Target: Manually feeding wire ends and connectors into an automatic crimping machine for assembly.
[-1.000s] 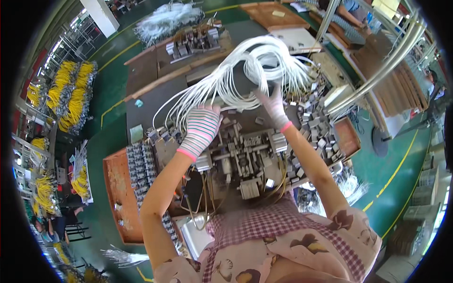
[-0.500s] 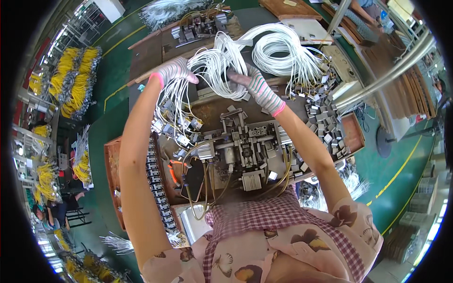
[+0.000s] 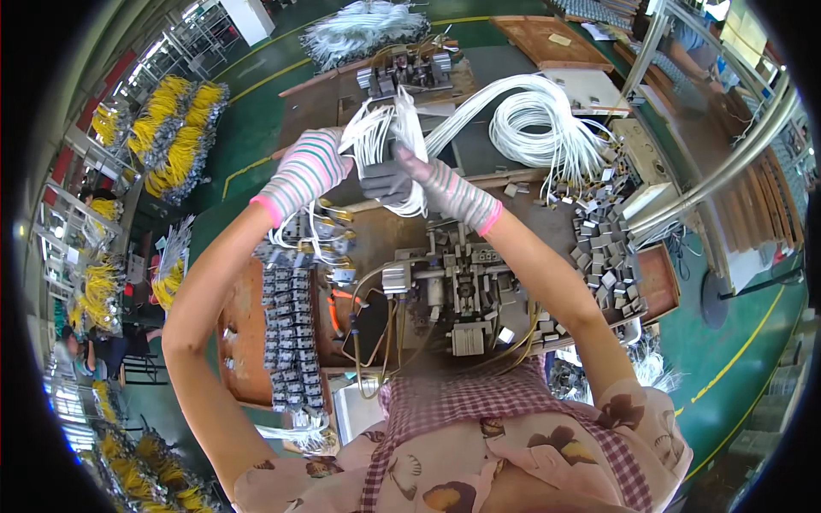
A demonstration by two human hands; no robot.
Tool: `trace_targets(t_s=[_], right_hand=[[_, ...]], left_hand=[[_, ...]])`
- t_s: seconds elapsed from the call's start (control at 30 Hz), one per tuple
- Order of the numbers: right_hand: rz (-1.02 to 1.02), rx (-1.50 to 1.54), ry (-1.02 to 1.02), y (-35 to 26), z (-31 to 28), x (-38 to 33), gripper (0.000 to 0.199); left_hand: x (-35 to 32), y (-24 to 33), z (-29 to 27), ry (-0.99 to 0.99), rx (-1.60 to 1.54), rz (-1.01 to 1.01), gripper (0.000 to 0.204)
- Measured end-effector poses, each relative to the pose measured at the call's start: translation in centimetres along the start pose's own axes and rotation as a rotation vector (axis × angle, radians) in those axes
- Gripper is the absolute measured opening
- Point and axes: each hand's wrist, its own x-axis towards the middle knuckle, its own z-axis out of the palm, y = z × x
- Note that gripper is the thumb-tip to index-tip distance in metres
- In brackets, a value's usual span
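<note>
My left hand [image 3: 310, 169], in a striped glove with a pink cuff, is closed on a bundle of white cables [image 3: 368, 130]. Ends of these cables with small metal connectors [image 3: 329, 235] hang below it onto the bench. My right hand [image 3: 428, 181], gloved alike with dark fingertips, grips the looped part of the same bundle, its fingers wrapped around the strands. Both hands are above the bench, a short way apart. From the loop the cables run right to a larger white coil [image 3: 532, 128] lying on the bench.
A metal clamping fixture [image 3: 466, 278] with hoses stands nearest me. Loose metal pieces [image 3: 603, 265] lie at the right, rows of connectors [image 3: 291, 333] at the left. Orange-handled pliers [image 3: 334, 313] lie beside the fixture. A second fixture [image 3: 406, 70] sits at the back.
The loose, spread loop is now gathered into a narrower bundle between my hands. My left hand has come up nearer the camera, and the view has shifted.
</note>
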Motion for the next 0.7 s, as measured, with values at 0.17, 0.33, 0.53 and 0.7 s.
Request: trace_targets(t_s=[0.17,0.33,0.53,0.7], right_hand=[[-0.071,0.198,0.072,-4.5,12.8,0.4,0.083],[-0.402,0.333,0.140,-14.9,22.4,-3.6,0.060],[-0.768,0.334,0.346,-16.0,20.0,-10.0,0.031],[-0.881,0.104,0.813,-14.6,18.3,-18.3,0.022]], left_hand=[[-7.9,1.3,-4.9,0.181,0.276,-0.090,0.040],[-17.8,4.1,-10.3,0.570,0.303,0.015,0.049],[-20.0,8.7,-8.1,0.578,-0.185,0.208,0.073],[-16.4,14.2,3.8,0.892,-0.974,0.498,0.082]])
